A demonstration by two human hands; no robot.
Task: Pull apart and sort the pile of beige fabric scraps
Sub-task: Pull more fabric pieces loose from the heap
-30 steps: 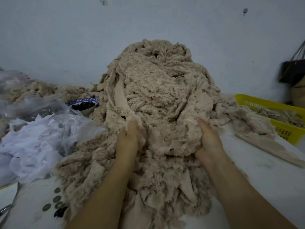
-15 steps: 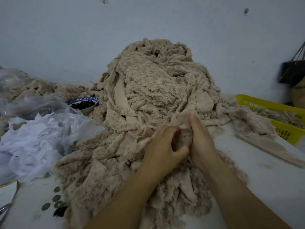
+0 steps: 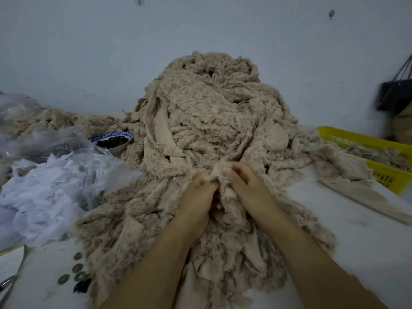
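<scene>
**Both hands pinch one scrap at the front of the pile**

The pile of beige fabric scraps (image 3: 214, 121) lies in the middle of the white table (image 3: 356, 230). It rises high against the far wall (image 3: 200, 30) and spreads toward the near edge, under both forearms.

The left hand (image 3: 198, 197) and the right hand (image 3: 247, 188) are close together on the near slope of the pile, almost touching. Between them stands a small raised scrap (image 3: 217, 172), which is still joined to the heap. The fingers of the left hand (image 3: 204, 178) are curled and pinch the left side of this scrap. The thumb of the right hand (image 3: 227, 173) presses on its right side, and the other right fingers are bent around the fabric behind it. The scrap comes up just above the fingertips, and more of it runs down between the two palms.

At the right, a yellow basket (image 3: 347, 139) holds more beige pieces, and a black bag (image 3: 394, 94) hangs above it. At the left, a plastic bag (image 3: 44, 188) with white material lies beside the pile. A bowl (image 3: 113, 139) with dark contents stands behind it, touching the heap. Some coins (image 3: 77, 270) lie at the near left edge of the fabric.
</scene>
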